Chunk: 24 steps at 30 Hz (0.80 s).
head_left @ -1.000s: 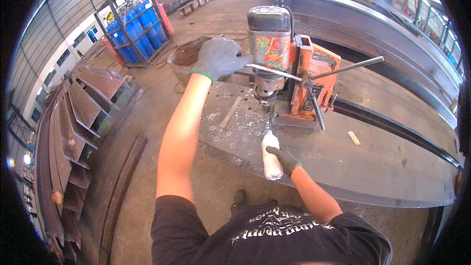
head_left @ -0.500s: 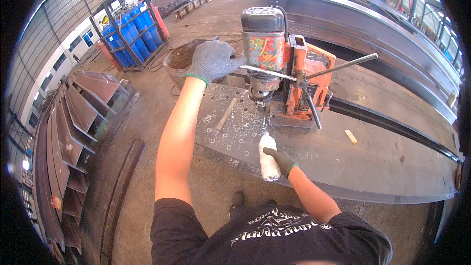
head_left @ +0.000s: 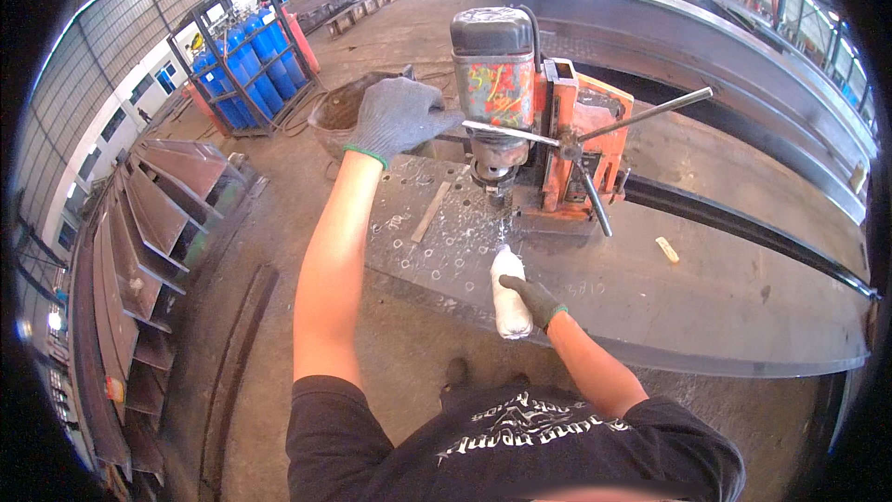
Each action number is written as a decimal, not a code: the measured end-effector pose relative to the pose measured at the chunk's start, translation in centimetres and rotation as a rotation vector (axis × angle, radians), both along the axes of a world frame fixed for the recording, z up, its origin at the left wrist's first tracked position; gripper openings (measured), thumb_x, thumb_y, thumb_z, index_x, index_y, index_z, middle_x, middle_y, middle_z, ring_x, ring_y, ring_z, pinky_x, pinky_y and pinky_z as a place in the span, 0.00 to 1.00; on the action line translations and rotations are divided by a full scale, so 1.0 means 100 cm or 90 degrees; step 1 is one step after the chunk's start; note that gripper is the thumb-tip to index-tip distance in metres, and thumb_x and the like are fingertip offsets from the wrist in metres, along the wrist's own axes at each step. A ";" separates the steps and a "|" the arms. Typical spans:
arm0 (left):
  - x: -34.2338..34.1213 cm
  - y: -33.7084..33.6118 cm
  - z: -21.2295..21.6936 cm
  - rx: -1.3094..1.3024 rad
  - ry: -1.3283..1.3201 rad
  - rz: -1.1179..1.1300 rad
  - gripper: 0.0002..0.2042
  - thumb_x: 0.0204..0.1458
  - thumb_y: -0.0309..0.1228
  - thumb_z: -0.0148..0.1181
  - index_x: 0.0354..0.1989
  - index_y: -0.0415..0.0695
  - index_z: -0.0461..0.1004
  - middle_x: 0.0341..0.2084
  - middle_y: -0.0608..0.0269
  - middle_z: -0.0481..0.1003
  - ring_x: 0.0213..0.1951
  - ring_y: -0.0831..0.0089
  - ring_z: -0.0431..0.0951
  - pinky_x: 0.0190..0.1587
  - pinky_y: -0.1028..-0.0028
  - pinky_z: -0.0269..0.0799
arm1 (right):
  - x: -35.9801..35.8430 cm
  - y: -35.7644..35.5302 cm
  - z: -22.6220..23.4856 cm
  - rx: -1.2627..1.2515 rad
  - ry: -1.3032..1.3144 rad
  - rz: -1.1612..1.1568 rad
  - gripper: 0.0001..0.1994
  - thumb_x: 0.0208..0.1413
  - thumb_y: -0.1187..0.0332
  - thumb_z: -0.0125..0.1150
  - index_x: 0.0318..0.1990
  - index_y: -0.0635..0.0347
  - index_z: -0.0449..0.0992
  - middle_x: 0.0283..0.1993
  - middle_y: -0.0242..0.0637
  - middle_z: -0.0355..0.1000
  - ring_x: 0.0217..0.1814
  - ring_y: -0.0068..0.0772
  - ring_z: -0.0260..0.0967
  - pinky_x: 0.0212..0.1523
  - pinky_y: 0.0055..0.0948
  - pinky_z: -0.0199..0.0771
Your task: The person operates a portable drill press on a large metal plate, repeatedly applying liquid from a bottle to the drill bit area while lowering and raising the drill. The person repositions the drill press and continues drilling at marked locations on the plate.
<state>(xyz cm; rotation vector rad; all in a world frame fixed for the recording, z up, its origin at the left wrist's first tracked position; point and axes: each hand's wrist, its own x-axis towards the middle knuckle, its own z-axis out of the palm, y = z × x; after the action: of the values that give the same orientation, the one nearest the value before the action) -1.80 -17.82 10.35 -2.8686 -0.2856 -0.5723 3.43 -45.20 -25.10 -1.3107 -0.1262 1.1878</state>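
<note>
My left hand [head_left: 400, 116], in a grey knitted glove, is closed round the end of a feed handle [head_left: 511, 133] on an orange and grey magnetic drill press [head_left: 495, 84]. The drill stands upright on a thick steel plate [head_left: 595, 288]. In a dark glove, my right hand [head_left: 532, 302] grips a white squeeze bottle [head_left: 509, 293]. Its nozzle points up toward the drill's chuck [head_left: 492, 178], and a thin whitish stream shows between them. Chalk circles and drilled holes mark the plate left of the drill. The cutter's tip is hard to make out.
A flat metal strip [head_left: 430, 212] and a yellowish stick [head_left: 667, 249] lie on the plate. Behind my left hand stands a rusty bucket [head_left: 339, 116]. Stacked steel plates [head_left: 139, 251] fill the left side; caged blue gas cylinders [head_left: 246, 65] stand far left. A long steel beam [head_left: 688, 46] runs behind the drill.
The view has shifted slightly. My left hand keeps its hold on the feed handle, and my right hand still holds the bottle below the chuck, with little visible movement.
</note>
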 end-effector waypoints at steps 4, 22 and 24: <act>-0.001 0.003 -0.001 -0.010 0.024 -0.024 0.25 0.54 0.61 0.62 0.35 0.51 0.88 0.32 0.54 0.84 0.37 0.53 0.86 0.43 0.53 0.79 | -0.003 0.001 0.003 -0.049 -0.026 0.002 0.33 0.58 0.51 0.74 0.59 0.70 0.75 0.44 0.41 0.81 0.38 0.35 0.81 0.39 0.37 0.83; 0.002 0.002 -0.001 0.053 0.037 -0.020 0.29 0.52 0.65 0.61 0.36 0.49 0.86 0.34 0.51 0.84 0.41 0.51 0.85 0.45 0.53 0.78 | 0.007 0.002 -0.023 -0.024 0.025 0.032 0.34 0.57 0.48 0.72 0.56 0.74 0.77 0.44 0.43 0.81 0.37 0.35 0.81 0.37 0.36 0.82; 0.000 0.004 -0.001 0.046 0.050 -0.010 0.29 0.52 0.66 0.60 0.37 0.49 0.86 0.35 0.51 0.84 0.42 0.51 0.85 0.45 0.52 0.78 | 0.004 0.005 -0.029 -0.019 0.025 0.014 0.33 0.56 0.49 0.73 0.56 0.73 0.77 0.43 0.42 0.81 0.35 0.35 0.81 0.37 0.36 0.82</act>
<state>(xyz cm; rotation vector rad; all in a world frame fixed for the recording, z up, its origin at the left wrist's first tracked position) -1.79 -17.43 10.28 -2.8169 -0.2253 -0.4611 3.86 -44.67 -27.98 -1.3147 -0.0953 1.2381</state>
